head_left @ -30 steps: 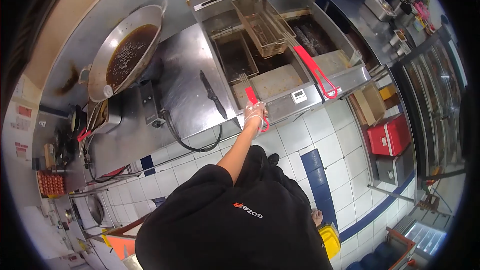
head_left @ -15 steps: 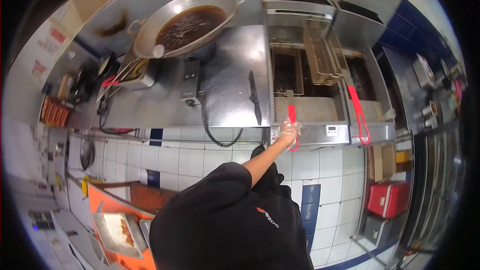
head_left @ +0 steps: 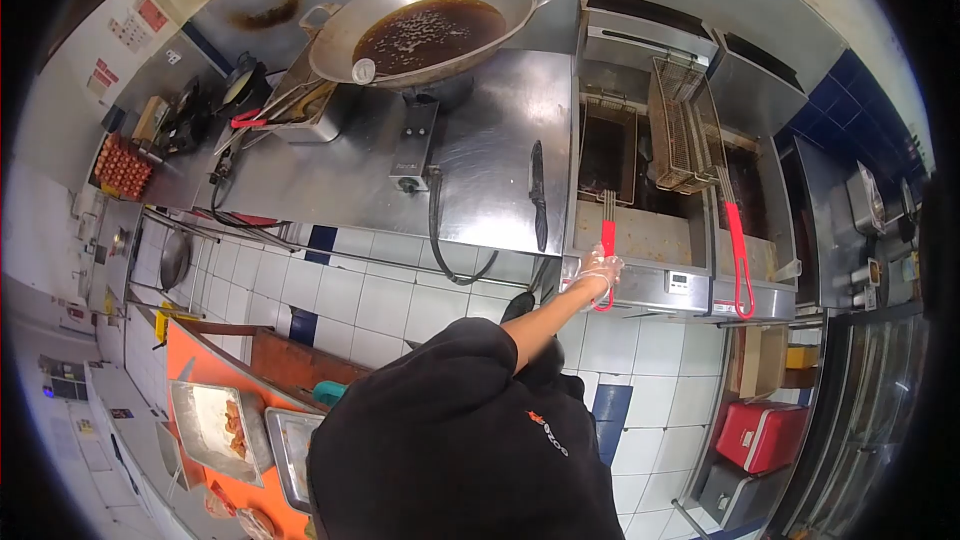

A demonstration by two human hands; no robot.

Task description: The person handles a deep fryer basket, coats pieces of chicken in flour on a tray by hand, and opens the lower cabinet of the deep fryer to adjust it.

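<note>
My left hand (head_left: 598,270), in a clear plastic glove, is closed around the red handle (head_left: 608,238) of a fryer basket. That wire basket (head_left: 609,145) sits low in the left fryer well, over dark oil. A second fryer basket (head_left: 686,135) rests higher beside it, and its long red handle (head_left: 738,255) points toward the front edge. My right hand is out of view, with my black shirt (head_left: 440,430) filling the lower middle.
Left of the fryer, a steel counter (head_left: 490,155) holds a knife (head_left: 538,195) and a burner control box (head_left: 412,150). A large wok (head_left: 335,38) of dark oil stands behind. An orange table (head_left: 200,345) with a tray of white powder (head_left: 205,420) lies at lower left.
The head view has shifted, so the fryer and counter appear farther right. My left hand stays on the basket handle, and more of the orange table shows.
</note>
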